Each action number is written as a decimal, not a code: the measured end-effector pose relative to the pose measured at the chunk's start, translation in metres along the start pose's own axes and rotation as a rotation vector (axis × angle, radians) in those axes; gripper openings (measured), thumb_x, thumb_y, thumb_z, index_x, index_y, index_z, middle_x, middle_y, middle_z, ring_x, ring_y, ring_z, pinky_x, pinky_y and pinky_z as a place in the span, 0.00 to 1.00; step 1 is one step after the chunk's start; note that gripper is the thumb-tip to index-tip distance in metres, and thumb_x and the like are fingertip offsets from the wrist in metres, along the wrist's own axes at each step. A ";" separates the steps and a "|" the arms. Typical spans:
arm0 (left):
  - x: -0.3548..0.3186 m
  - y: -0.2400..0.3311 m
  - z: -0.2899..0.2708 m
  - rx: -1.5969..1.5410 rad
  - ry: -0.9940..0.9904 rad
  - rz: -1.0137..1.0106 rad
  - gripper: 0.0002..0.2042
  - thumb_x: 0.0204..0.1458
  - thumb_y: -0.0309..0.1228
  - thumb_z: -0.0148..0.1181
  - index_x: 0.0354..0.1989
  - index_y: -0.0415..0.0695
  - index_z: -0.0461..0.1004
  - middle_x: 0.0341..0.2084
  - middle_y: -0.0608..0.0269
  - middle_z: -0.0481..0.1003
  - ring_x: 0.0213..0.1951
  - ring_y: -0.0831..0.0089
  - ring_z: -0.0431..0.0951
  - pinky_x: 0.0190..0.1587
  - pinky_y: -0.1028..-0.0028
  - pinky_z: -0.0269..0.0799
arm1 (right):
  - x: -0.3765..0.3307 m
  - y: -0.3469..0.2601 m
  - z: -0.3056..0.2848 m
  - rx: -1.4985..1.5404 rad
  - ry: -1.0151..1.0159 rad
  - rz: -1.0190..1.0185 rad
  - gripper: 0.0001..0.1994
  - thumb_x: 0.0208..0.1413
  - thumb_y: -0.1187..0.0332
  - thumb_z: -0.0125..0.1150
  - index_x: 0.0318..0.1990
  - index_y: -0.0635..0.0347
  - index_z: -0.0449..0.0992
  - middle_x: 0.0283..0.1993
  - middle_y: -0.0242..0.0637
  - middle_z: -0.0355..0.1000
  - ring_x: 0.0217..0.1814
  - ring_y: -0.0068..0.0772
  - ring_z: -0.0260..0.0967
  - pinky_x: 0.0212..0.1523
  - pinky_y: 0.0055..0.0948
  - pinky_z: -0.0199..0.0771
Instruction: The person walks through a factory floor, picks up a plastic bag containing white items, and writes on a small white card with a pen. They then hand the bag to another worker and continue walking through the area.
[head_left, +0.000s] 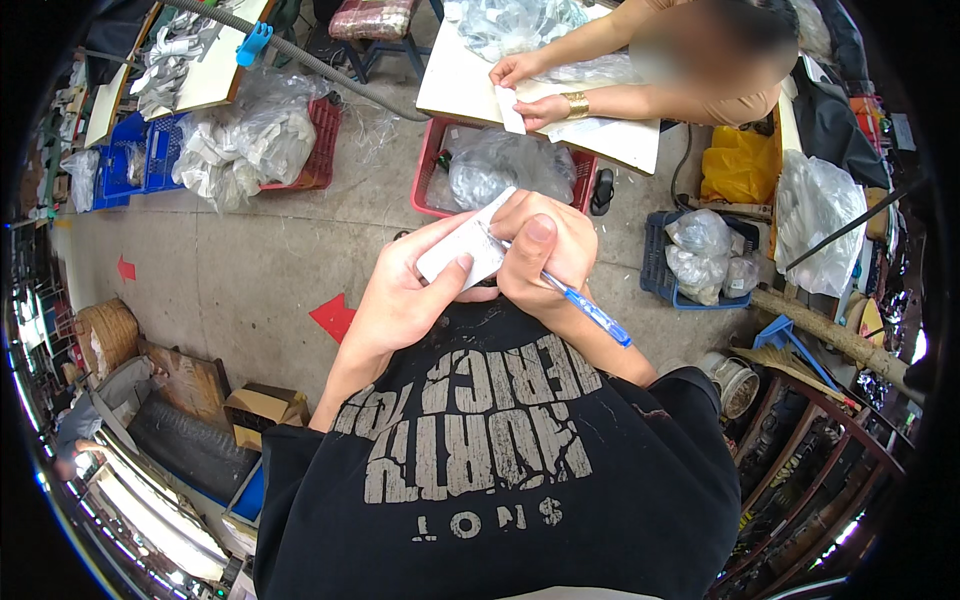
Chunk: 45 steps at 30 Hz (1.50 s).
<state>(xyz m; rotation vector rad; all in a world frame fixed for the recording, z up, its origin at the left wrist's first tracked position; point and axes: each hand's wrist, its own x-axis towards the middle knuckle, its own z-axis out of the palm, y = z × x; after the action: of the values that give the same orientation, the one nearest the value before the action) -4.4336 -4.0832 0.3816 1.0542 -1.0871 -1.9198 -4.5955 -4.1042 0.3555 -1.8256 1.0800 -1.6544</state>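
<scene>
My left hand (400, 285) grips a small white notepad (462, 252) in front of my chest, its thumb lying across the pad's lower edge. My right hand (550, 245) is wrapped round a blue-and-clear ballpoint pen (600, 316), whose back end sticks out below the fist to the right. The pen's front end meets the pad's right side, where dark marks show, though its tip is partly hidden by my fingers. A corner of the paper rises beside my right knuckles.
Across from me a co-worker holds a white slip (509, 108) over a white table (450, 85). Below it stands a red crate (428, 185) of plastic bags. A dark blue crate (662, 265) sits to the right. Red floor arrows (334, 317) and a cardboard box (265, 408) lie left.
</scene>
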 end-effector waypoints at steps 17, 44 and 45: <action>-0.003 0.000 0.001 0.003 -0.005 -0.002 0.20 0.62 0.21 0.48 0.63 0.33 0.62 0.51 0.54 0.71 0.51 0.69 0.75 0.49 0.70 0.81 | -0.002 -0.001 -0.002 -0.041 -0.024 0.001 0.21 0.68 0.69 0.40 0.20 0.66 0.67 0.17 0.41 0.67 0.16 0.36 0.69 0.20 0.29 0.68; -0.005 -0.002 0.002 -0.108 0.023 -0.062 0.20 0.62 0.21 0.47 0.63 0.32 0.62 0.52 0.54 0.71 0.51 0.67 0.75 0.49 0.68 0.81 | -0.005 -0.001 0.001 -0.040 0.046 -0.001 0.21 0.68 0.70 0.39 0.20 0.65 0.65 0.18 0.40 0.67 0.17 0.35 0.68 0.20 0.29 0.67; -0.005 -0.002 0.003 -0.127 0.032 -0.078 0.20 0.62 0.22 0.47 0.63 0.32 0.62 0.52 0.54 0.71 0.52 0.67 0.75 0.49 0.68 0.81 | -0.006 0.000 0.001 -0.027 0.058 0.000 0.21 0.69 0.70 0.39 0.20 0.65 0.65 0.18 0.40 0.66 0.17 0.35 0.68 0.20 0.29 0.67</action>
<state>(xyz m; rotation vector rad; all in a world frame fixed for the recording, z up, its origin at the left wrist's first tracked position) -4.4341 -4.0769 0.3821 1.0669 -0.9059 -1.9987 -4.5943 -4.0997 0.3522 -1.8044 1.1314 -1.7105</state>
